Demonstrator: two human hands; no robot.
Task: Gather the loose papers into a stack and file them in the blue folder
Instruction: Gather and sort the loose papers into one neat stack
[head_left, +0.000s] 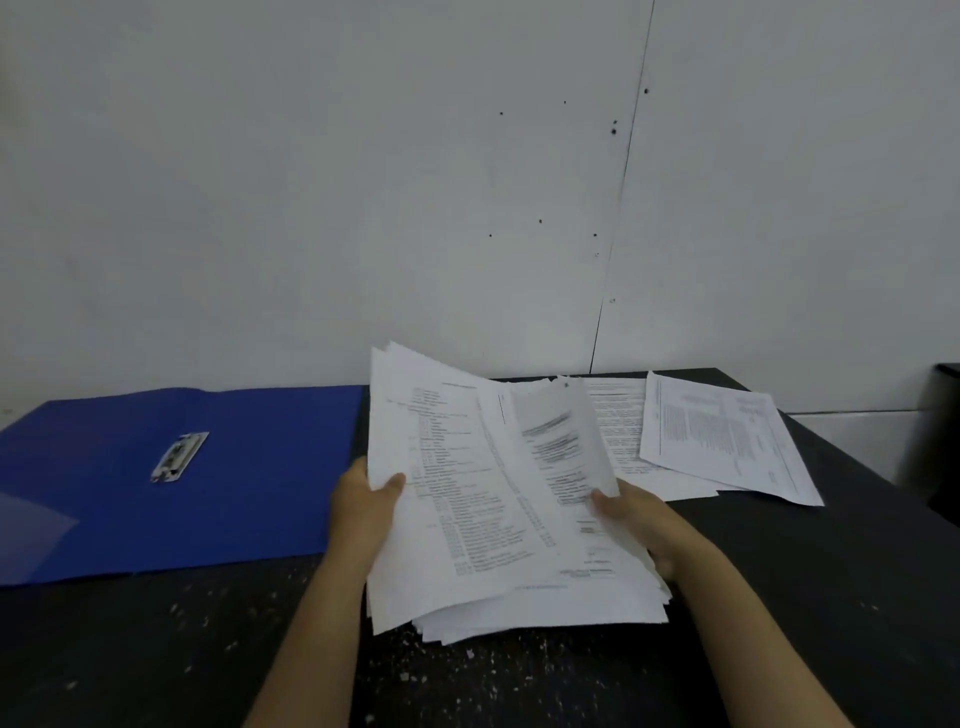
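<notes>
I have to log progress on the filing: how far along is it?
Partly done. The blue folder lies open on the table, nothing in it yet. In hand: the left hand and right hand grip a thick, uneven stack. Left: a few loose sheets still lie at the far right to gather, then squaring the stack and filing it.

blue folder (171, 483) left, loose papers (727, 441) right
</notes>
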